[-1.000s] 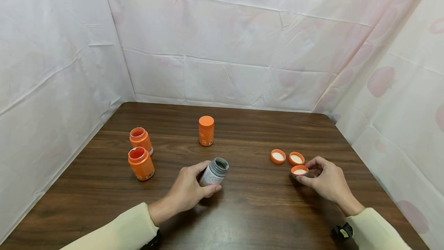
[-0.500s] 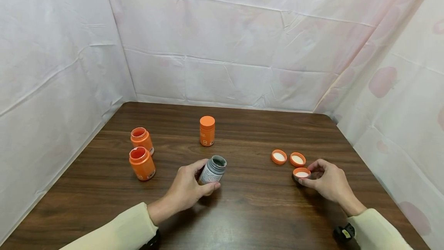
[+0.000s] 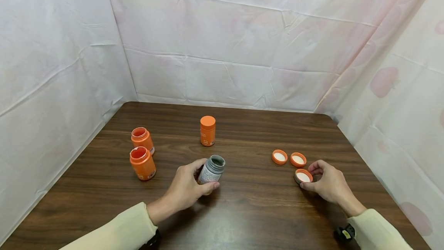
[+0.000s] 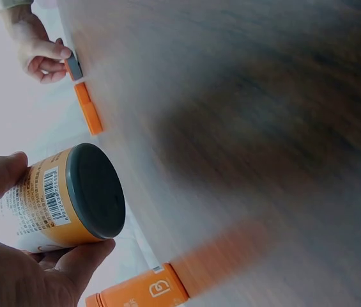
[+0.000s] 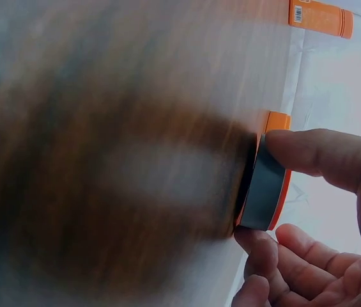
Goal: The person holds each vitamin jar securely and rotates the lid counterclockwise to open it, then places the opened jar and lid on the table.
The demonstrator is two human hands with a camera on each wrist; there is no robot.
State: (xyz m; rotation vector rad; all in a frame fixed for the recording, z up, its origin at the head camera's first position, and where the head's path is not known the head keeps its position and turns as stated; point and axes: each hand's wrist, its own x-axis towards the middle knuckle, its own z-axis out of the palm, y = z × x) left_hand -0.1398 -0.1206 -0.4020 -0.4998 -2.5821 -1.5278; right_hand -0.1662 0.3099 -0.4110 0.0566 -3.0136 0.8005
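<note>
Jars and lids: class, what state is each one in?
Grey jar: lidless, tilted, gripped by left hand
Grey-sided lid: off, inside up, pinched by right hand
Middle orange jar: lid on, standing
Nearer left jar: lidless, standing
Farther left jar: lidless, standing
Left orange lid: off, inside up
Right orange lid: off, inside up

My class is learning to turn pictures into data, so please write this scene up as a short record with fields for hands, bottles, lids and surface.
Left hand: holds the open grey-necked bottle, tilted
Right hand: pinches the grey-sided lid, white inside up
Open orange bottles: two at left, the nearer bottle and the farther bottle
Capped: one orange bottle, upright, toward the back
Loose lids: left orange lid, right orange lid, white insides up
Surface: brown wood-grain table
</note>
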